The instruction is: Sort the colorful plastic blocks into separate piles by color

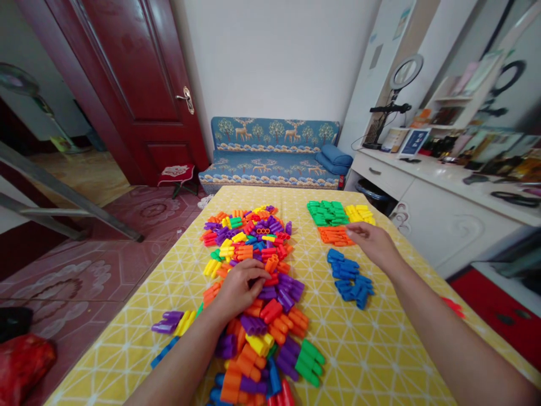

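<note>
A long mixed pile of plastic building blocks (253,307), shaped like joined tubes, runs down the left half of the table. My left hand (243,286) reaches into its middle, fingers curled and thumb drawn in; whatever they pinch is hidden. Just beyond those fingertips an orange block (271,264) leans up. On the right, my right hand (375,243) has its fingers closed at the right end of a row of orange blocks (335,236). Green blocks (327,213) and yellow blocks (360,214) lie behind that row, with blue blocks (350,277) in front.
A yellow patterned cloth (338,349) covers the table. Red blocks (453,306) lie near its right edge, partly behind my right forearm. Beyond the table stands a blue sofa (270,160); a white dresser (439,197) is at the right, a red stool (176,173) at the left.
</note>
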`<state>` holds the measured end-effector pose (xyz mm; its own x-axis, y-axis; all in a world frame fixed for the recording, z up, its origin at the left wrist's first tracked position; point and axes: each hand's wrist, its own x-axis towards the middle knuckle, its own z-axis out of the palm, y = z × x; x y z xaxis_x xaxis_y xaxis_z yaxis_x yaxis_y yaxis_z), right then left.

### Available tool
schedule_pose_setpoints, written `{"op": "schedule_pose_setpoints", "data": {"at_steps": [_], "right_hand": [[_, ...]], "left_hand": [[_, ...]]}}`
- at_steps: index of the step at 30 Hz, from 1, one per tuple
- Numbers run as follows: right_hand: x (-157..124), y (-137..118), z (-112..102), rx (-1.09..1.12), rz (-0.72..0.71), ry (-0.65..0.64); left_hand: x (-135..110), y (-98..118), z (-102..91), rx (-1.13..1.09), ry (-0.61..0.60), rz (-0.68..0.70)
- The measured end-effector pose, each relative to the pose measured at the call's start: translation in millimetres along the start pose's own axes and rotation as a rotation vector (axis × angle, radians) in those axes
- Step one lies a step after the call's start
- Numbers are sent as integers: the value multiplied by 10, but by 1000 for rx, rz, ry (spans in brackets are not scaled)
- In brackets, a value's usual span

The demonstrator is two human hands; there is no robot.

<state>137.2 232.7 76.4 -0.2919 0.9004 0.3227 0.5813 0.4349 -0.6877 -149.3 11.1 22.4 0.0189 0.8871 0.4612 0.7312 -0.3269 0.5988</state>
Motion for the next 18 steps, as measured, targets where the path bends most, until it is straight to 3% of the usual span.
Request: {"op": "schedule_pose_setpoints", "data": {"at_steps": [4, 8, 10, 13, 18], "right_hand": [[-569, 241, 130, -25, -131, 78], [-874, 346, 279, -133, -276, 10], [-780, 338, 312, -158, -273, 4], [-409, 282, 347, -243, -162, 11], [162, 86, 516, -573, 36, -98]], "left_hand": [[2, 13, -2, -4, 2, 0], [3, 20, -6, -14, -3, -5], [4, 16, -5, -16, -7, -8], [6, 6, -2, -16, -7, -7], [5, 6, -5, -16, -3, -13]]}}
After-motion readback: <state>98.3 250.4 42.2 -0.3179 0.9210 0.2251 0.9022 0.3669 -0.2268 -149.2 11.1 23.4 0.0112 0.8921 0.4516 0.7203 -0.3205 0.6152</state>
